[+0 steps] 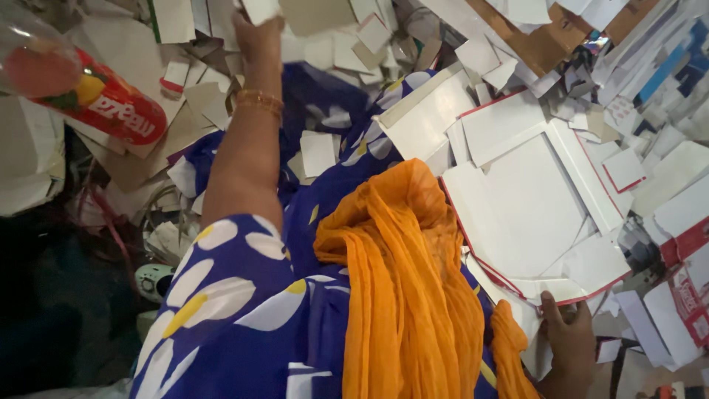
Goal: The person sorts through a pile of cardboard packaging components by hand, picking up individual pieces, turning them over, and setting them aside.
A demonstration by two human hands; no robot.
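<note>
Left hand (255,33) stretched forward, fingers pinched on a small white card offcut (260,9) at the top edge of view. Right hand (570,341) grips the near edge of a flat white die-cut carton blank (528,210): stiff board, red trim, angled flaps, lying on the lap. Loose card scraps (332,52) heaped all round, overlapping, little free room. Orange scarf (402,273) soft, crinkled, between the arms. Glossy bottle (88,92) at far left.

One bottle (81,85), one orange scarf (402,281), two hands (card scraps beyond counting).
</note>
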